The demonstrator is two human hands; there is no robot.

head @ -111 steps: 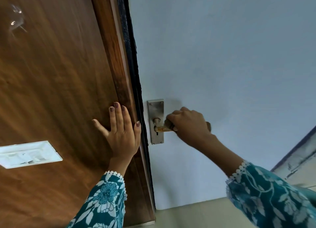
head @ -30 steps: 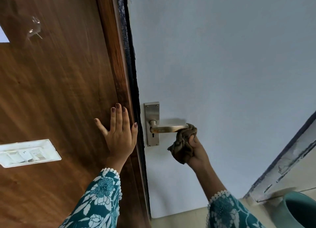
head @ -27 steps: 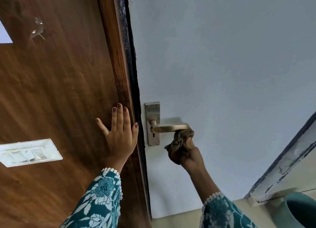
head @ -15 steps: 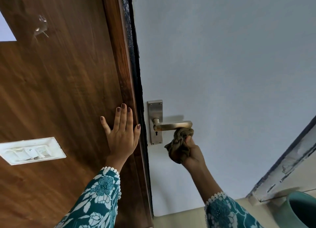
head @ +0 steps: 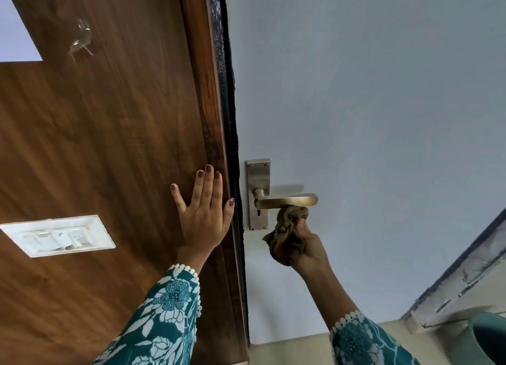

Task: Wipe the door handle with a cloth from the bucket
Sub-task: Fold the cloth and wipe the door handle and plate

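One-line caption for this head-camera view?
Right hand presses a crumpled cloth under the door handle; left hand flat on wood.

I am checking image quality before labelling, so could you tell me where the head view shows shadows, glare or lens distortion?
Head view: the door handle casts a soft shadow on the pale door just above it; a glare streak sits high on the brown wood panel; the wide lens tilts and bends the door edge; the cloth in the right hand and the left hand look reasonably sharp.
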